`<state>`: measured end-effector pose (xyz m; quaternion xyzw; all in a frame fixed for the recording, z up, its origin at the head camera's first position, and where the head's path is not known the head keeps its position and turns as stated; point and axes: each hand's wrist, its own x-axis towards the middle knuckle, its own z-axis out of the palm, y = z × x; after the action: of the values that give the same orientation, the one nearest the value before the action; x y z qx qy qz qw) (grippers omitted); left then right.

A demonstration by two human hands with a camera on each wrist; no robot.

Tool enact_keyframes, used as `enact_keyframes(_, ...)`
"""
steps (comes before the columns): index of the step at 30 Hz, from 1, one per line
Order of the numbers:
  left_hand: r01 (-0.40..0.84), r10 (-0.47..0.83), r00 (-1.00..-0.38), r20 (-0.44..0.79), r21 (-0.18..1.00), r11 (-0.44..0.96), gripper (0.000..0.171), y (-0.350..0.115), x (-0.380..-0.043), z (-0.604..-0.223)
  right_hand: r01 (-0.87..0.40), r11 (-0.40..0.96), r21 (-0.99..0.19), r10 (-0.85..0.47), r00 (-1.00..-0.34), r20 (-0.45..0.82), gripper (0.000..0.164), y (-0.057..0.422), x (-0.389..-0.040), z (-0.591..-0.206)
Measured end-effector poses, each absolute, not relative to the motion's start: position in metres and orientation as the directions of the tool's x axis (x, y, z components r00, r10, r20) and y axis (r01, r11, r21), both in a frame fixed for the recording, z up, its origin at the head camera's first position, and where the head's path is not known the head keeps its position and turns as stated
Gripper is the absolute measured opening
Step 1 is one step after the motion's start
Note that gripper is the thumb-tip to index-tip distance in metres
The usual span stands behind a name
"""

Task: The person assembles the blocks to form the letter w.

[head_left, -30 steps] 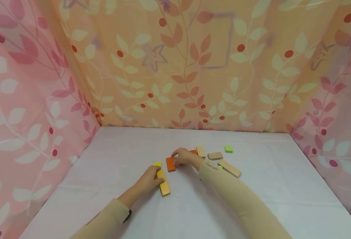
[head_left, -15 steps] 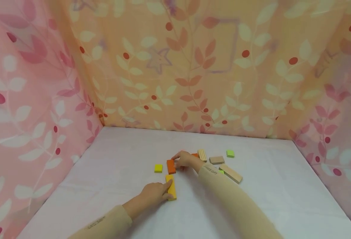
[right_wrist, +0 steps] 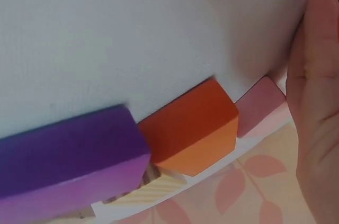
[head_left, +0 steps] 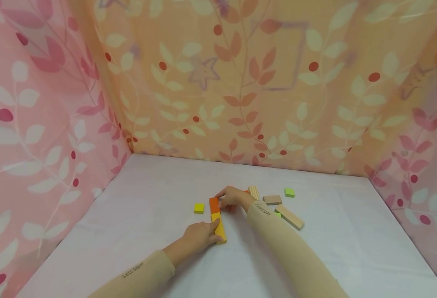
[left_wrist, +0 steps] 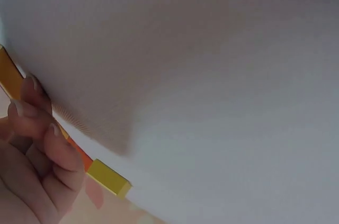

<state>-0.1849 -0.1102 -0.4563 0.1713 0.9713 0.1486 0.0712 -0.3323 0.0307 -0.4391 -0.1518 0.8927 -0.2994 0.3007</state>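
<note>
In the head view my left hand (head_left: 198, 236) holds a long golden-yellow block (head_left: 220, 233) lying on the table. The far end of that block meets the near end of an orange-red block (head_left: 214, 205), and the two run roughly in one line. Fingers of my right hand (head_left: 234, 197) grip the orange-red block at its far end and right side. Curled fingertips of the left hand (left_wrist: 37, 155) show beside the golden-yellow block (left_wrist: 9, 73) in the left wrist view. A small bright yellow block (head_left: 199, 208) lies apart, left of the orange-red one.
Right of my right hand lie a striped block (head_left: 254, 192), a short wooden block (head_left: 272, 200), a longer plank (head_left: 290, 217) and a green block (head_left: 289, 192). The right wrist view shows purple (right_wrist: 74, 155), orange (right_wrist: 193, 126) and pink blocks (right_wrist: 262, 107). Patterned curtains (head_left: 218, 103) border the table.
The left hand has drawn the golden-yellow block away from the bright yellow one, then moved it right and forward against the orange-red block. The right hand has stayed at the orange-red block.
</note>
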Motion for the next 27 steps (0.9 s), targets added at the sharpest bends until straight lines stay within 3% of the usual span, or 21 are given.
enact_keyframes(27, 0.208, 0.245, -0.959, -0.144, 0.231, 0.95, 0.067, -0.1, -0.184, -0.456, -0.073, 0.798, -0.598, -0.429, -0.766, -0.478, 0.047, 0.027, -0.328, -0.433)
